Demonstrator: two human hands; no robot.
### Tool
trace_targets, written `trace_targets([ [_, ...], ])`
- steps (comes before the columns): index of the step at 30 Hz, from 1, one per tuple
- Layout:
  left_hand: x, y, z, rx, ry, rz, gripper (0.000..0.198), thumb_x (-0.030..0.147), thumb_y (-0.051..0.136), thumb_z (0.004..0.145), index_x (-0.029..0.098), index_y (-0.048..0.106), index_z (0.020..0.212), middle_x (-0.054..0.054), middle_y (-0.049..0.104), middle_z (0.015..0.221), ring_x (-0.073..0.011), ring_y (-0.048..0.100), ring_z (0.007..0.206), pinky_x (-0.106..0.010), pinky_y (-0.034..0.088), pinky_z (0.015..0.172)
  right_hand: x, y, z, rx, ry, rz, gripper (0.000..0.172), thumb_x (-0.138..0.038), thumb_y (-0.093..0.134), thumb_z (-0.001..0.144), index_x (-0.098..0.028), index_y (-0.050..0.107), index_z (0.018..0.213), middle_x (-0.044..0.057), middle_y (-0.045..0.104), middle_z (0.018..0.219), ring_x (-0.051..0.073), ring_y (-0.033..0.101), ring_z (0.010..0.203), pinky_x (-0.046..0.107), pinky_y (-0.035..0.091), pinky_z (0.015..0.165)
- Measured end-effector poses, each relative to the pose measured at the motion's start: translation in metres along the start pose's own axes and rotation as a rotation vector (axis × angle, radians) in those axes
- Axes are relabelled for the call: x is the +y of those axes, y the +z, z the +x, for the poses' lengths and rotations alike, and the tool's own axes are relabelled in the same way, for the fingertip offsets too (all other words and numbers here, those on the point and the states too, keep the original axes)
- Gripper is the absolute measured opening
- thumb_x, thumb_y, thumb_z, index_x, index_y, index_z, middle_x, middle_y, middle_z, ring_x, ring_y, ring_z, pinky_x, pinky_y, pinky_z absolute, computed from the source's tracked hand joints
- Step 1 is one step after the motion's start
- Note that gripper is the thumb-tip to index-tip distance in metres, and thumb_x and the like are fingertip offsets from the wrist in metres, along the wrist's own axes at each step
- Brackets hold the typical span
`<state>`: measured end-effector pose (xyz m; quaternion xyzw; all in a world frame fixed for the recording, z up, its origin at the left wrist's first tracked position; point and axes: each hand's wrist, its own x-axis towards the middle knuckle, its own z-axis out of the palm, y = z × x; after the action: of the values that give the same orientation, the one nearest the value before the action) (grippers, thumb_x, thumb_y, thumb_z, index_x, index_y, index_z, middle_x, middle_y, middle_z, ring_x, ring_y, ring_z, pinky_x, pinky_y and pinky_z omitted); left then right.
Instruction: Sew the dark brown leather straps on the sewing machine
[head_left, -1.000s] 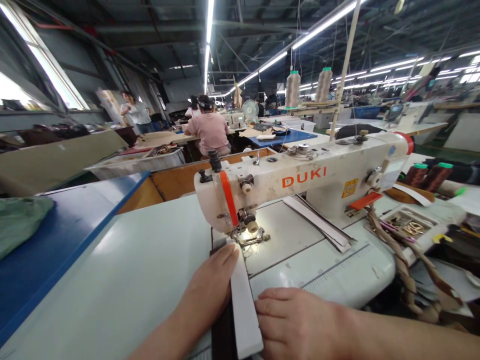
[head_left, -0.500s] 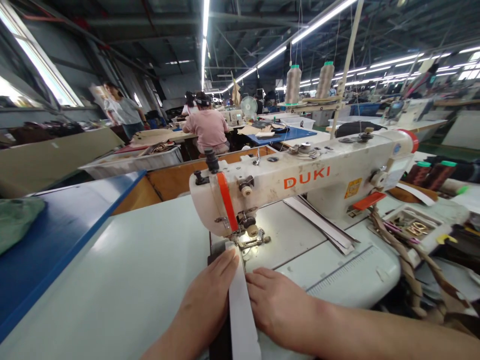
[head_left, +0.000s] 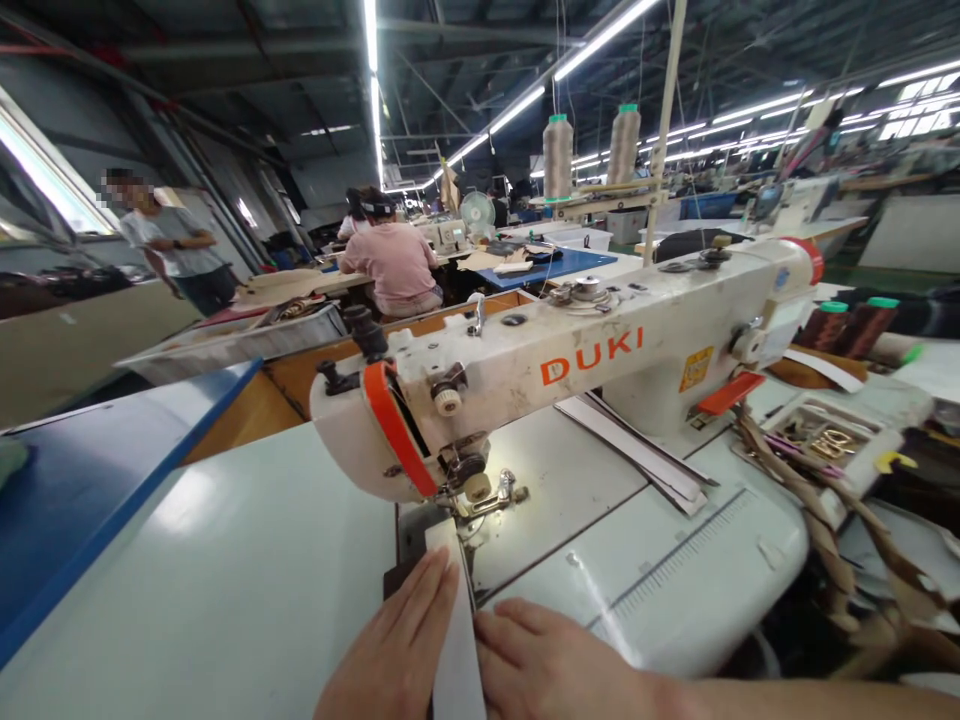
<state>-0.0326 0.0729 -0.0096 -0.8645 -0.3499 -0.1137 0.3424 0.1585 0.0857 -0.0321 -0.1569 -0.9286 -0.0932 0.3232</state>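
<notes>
A long white strip (head_left: 459, 655) lies lengthwise with its far end just under the needle area of the sewing machine (head_left: 495, 370). A dark strip (head_left: 401, 578) shows beneath it on the left. My left hand (head_left: 394, 640) rests flat on the white strip, fingers stretched out and together, tips near its far end. My right hand (head_left: 547, 655) is at the strip's right edge, fingers curled against it; its thumb is hidden. The presser foot (head_left: 459, 508) sits just beyond the strip's end; whether it touches is unclear.
White strips (head_left: 634, 450) lie under the machine arm. To the right are a small box (head_left: 832, 435) of metal pieces, brown straps (head_left: 795, 510) and thread cones (head_left: 825, 325). A blue table (head_left: 112, 480) stands left. One person (head_left: 394, 260) sits ahead; another (head_left: 176, 245) stands at left.
The view has shifted, so the machine head appears lower and farther left. Both hands and the white strip sit lower in view, and the strip's end now shows clear of the presser foot.
</notes>
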Motion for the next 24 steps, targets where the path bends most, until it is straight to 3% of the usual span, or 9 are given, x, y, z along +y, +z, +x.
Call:
trace_targets([
  [5,-0.0042,0.0017,0.0014,0.02,0.012,0.014,0.073,0.002,0.03,0.079,0.002,0.012,0.15,-0.013,0.071,0.111,-0.0207,0.069,0.099,-0.026,0.054,0.085,0.0024,0.0032,0.0014,0.043,0.007,-0.018,0.037,-0.028,0.044,0.099,-0.015,0.06,0.069,0.004,0.059,0.065,0.016,0.052,0.065,0.026,0.047,0.06],
  [12,-0.0065,0.0064,-0.0006,0.017,0.043,0.028,0.074,0.003,0.031,0.079,-0.001,0.011,0.15,-0.014,0.072,0.11,-0.0217,0.069,0.098,-0.027,0.054,0.081,0.0029,0.0052,0.0038,0.114,0.043,-0.016,0.046,-0.031,0.035,0.102,-0.014,0.061,0.068,0.003,0.057,0.061,0.016,0.051,0.063,0.024,0.048,0.061],
  [16,-0.0044,0.0055,-0.0044,0.006,0.041,0.016,0.074,0.004,0.031,0.079,-0.001,0.01,0.15,-0.015,0.071,0.113,-0.0219,0.069,0.099,-0.027,0.054,0.083,0.0029,0.0019,0.0034,0.142,0.034,-0.023,0.041,-0.027,0.042,0.099,-0.015,0.059,0.064,0.003,0.057,0.062,0.016,0.051,0.063,0.025,0.048,0.06],
  [24,-0.0039,0.0048,0.0001,0.014,0.012,-0.021,0.073,0.003,0.033,0.079,0.002,0.014,0.15,-0.014,0.069,0.116,-0.0215,0.068,0.102,-0.027,0.053,0.086,0.0018,0.0005,0.0012,0.023,0.022,-0.002,0.029,-0.024,0.054,0.092,-0.016,0.058,0.065,0.003,0.06,0.066,0.016,0.052,0.065,0.026,0.047,0.058],
])
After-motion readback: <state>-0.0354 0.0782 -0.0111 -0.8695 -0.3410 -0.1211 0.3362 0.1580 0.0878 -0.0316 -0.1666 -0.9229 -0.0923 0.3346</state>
